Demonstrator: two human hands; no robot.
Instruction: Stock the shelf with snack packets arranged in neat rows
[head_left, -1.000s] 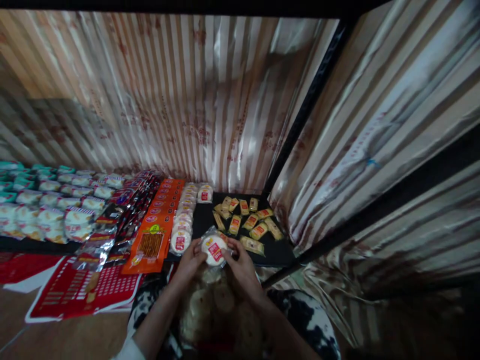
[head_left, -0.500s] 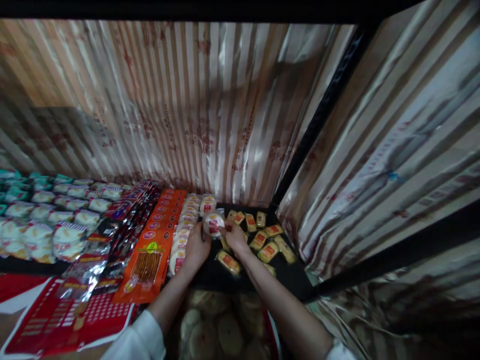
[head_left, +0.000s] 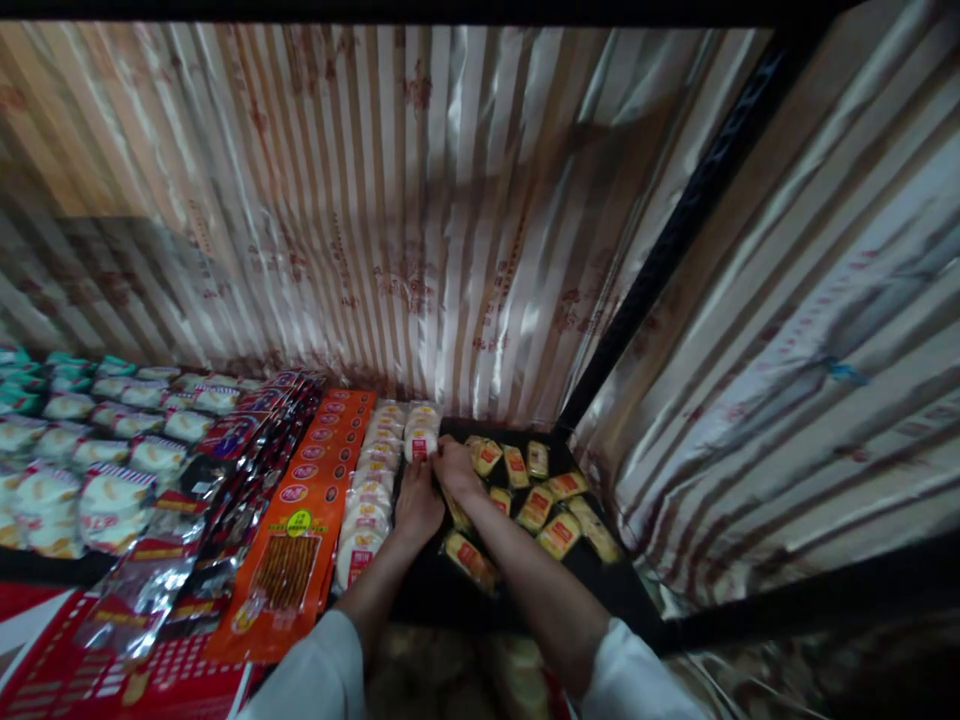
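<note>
A round white packaged pastry (head_left: 421,446) with a red label lies at the front of a short second row, behind the black shelf's bare part. My left hand (head_left: 418,500) is closed at its near edge, fingers bent. My right hand (head_left: 454,470) pinches at its right side; some of its fingertips are hidden. To the left of my left hand runs a longer row of the same round white packs (head_left: 367,515). Beneath and beside my right forearm lie small yellow wrapped cakes (head_left: 471,560), loosely scattered.
Orange snack packs (head_left: 289,540) and dark shiny packets (head_left: 217,490) lie left of the white rows. Further left are white cake packs (head_left: 116,510) in rows. A black upright post (head_left: 675,230) stands at the right, and striped sheeting (head_left: 465,230) hangs behind the black shelf (head_left: 424,590).
Both hands have carried the round white pack back and down into the second row, behind which another pack stood. The camera view has shifted slightly.
</note>
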